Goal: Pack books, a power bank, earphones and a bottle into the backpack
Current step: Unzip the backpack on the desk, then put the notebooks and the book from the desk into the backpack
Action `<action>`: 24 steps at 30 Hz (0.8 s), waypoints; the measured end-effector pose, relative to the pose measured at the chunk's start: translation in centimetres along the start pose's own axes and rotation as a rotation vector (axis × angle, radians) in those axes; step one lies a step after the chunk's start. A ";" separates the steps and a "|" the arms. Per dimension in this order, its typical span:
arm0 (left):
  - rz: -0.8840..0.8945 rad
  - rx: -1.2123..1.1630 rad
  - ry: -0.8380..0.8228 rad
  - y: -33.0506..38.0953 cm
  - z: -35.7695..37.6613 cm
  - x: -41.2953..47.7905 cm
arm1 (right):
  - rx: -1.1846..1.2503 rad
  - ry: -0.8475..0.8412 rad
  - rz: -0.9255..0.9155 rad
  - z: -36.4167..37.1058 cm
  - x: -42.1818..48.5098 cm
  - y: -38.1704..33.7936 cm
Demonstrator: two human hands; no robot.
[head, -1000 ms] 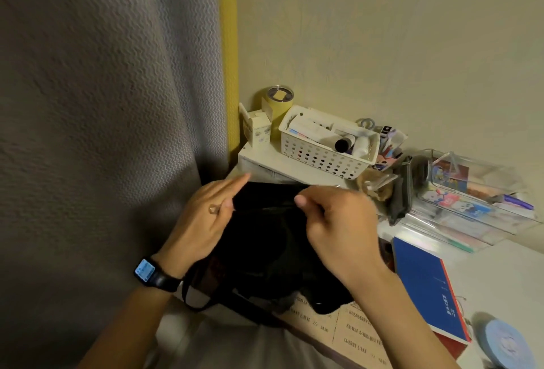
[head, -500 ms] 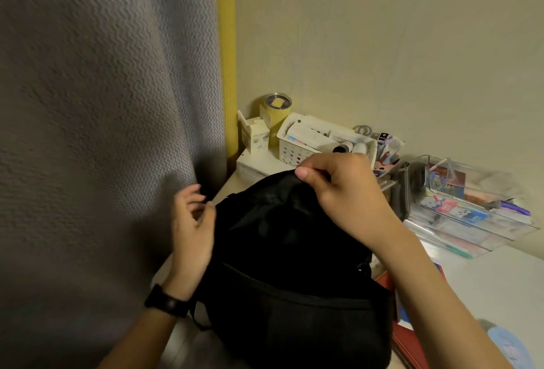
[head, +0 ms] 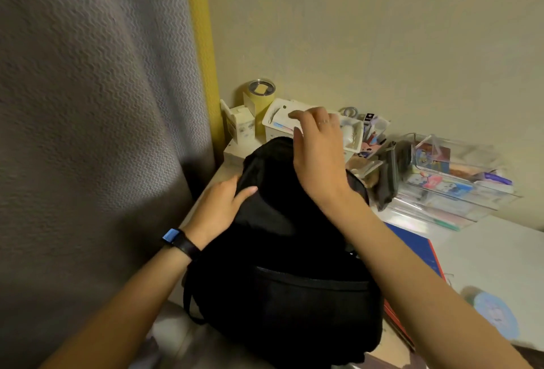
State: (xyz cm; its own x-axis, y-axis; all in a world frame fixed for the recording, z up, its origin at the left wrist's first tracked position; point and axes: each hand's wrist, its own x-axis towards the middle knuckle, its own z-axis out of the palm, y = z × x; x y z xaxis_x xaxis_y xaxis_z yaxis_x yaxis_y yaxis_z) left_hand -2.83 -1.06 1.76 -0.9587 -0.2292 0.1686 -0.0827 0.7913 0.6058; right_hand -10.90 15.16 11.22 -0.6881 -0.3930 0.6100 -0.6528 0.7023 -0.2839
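White counter (head: pixel 485 251) is holding the shut-looking backpack (head: pixel 279 251). Left hand (head: pixel 223 204) is pressing flat at 9 o'clock, right hand (head: pixel 319 151) hovering loose, empty, at 12. Unzipping is probably coming next.

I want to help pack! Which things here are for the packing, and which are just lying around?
For packing: black backpack, left hand and right hand at it; blue book beside it; perhaps the yellow tumbler, if that is the bottle.

Just lying about: white basket, small white box, scissors, clear organiser.
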 end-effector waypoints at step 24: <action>0.218 0.465 -0.385 -4.4 7.4 -2.5 | 0.014 -0.523 0.283 5.5 -13.8 7.1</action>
State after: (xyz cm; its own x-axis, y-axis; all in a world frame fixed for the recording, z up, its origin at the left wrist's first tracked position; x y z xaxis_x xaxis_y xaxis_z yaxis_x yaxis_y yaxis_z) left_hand -2.05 0.23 -7.04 -0.9887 0.1166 -0.0940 0.0990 0.9797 0.1745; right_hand -7.77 22.34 -3.33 -0.8983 -0.4347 0.0643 -0.4231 0.8161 -0.3936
